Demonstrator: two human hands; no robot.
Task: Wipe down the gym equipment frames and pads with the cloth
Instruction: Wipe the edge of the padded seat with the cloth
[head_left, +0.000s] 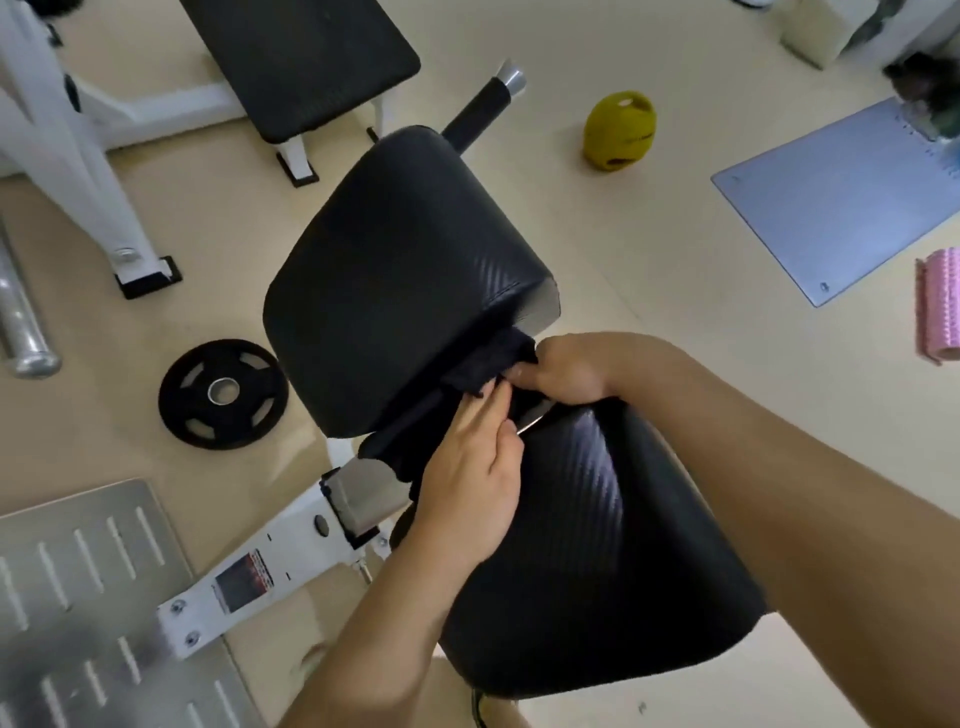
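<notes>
Two black padded cushions of a white-framed gym machine fill the middle: the far pad and the near pad. A dark cloth is bunched in the gap between them, over the metal bracket. My right hand pinches the cloth's upper end at the gap. My left hand lies with straight fingers along the gap, its fingertips on the cloth's lower end. The white frame runs down to the left under the pads.
A black weight plate lies on the floor left of the pads. A metal foot plate sits at the lower left, a black bench above. A yellow medicine ball, a blue mat and a pink roller lie to the right.
</notes>
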